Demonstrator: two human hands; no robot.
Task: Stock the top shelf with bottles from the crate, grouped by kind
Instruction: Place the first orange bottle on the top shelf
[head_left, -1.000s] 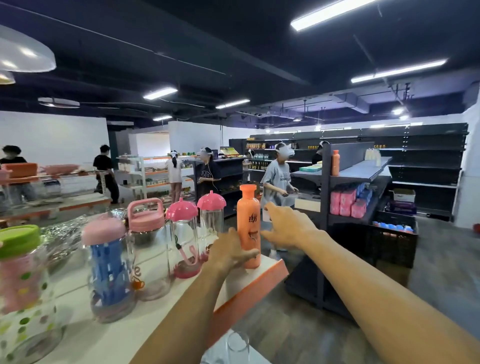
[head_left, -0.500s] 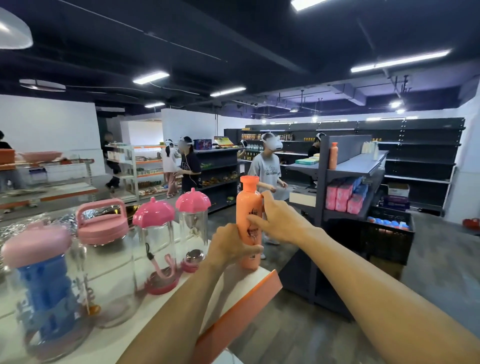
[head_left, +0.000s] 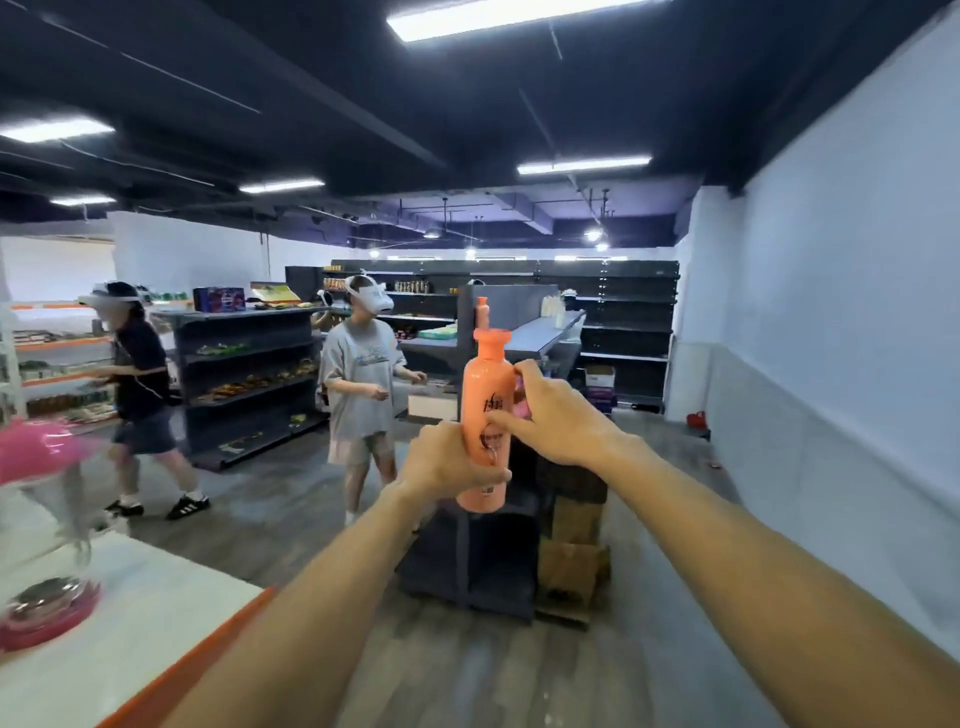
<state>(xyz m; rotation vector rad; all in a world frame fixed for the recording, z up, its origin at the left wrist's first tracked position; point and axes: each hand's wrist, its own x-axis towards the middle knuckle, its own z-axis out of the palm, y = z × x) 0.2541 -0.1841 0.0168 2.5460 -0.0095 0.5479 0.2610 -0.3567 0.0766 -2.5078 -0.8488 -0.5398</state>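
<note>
Two hands on the orange bottle — left hand has its fingers clamped round the lower body, right hand round the middle. It's upright in mid-air, past the orange-edged corner of the white shelf, so any slip probably drops it on the floor.

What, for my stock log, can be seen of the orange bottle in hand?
The bottle looks like glossy orange plastic: tall round body, narrow neck under a flared cap, dark script and a printed figure on its front. It is upright, capped, held in the air. The left hand grips its lower half; the right hand holds its middle.
</note>
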